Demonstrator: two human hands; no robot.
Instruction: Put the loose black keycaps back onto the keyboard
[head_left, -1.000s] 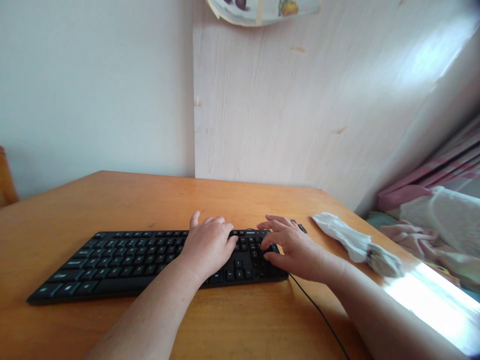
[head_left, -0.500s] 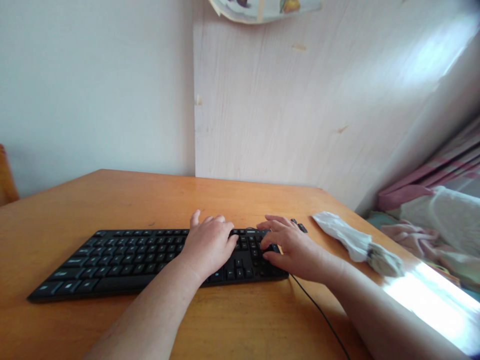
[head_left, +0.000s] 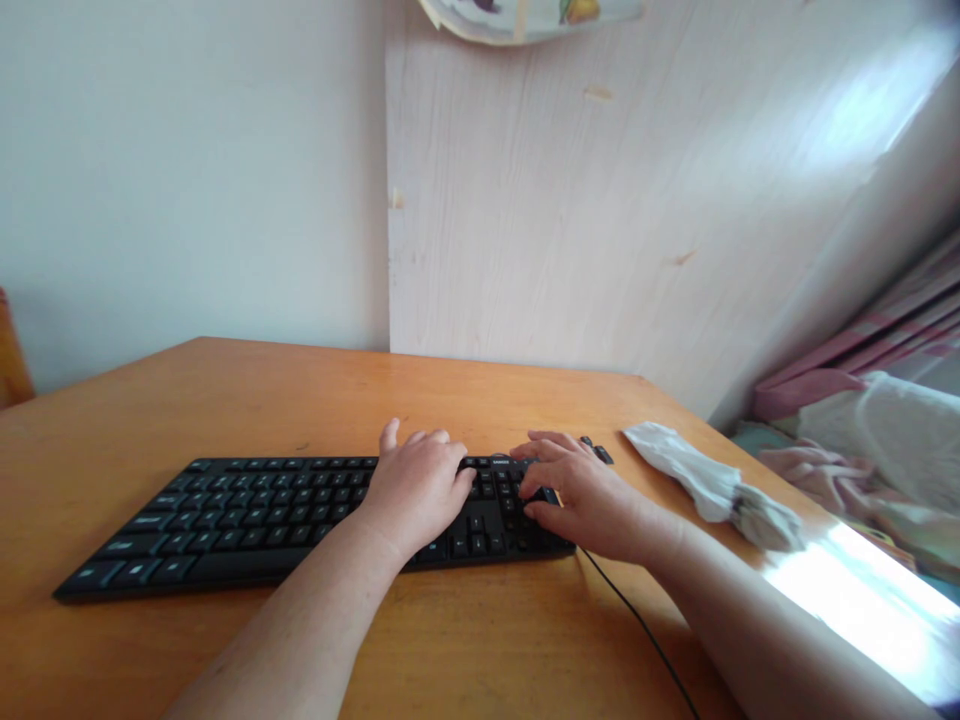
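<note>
A black keyboard (head_left: 247, 515) lies flat on the wooden desk, angled slightly. Over its right half rests my left hand (head_left: 420, 490), thumb stretched to the keys left of the number pad and little finger raised; its other fingertips are hidden behind the hand. My right hand (head_left: 574, 495) is at the number pad (head_left: 517, 515), fingers bent and spread apart over the keys and the right edge. I see nothing held in either hand. Just beyond the right hand lie small black pieces (head_left: 598, 450) that look like loose keycaps.
On the desk (head_left: 300, 385), a white and grey cloth item (head_left: 690, 465), perhaps socks, lies at the right. A black cable (head_left: 637, 620) runs toward me under my right forearm. Behind stands a wall (head_left: 195, 180) with a pale board (head_left: 525, 220). Bedding (head_left: 885, 430) is beyond the desk's right edge.
Almost nothing differs. Both hands keep their places on the keyboard, and the whole view has shifted very slightly.
</note>
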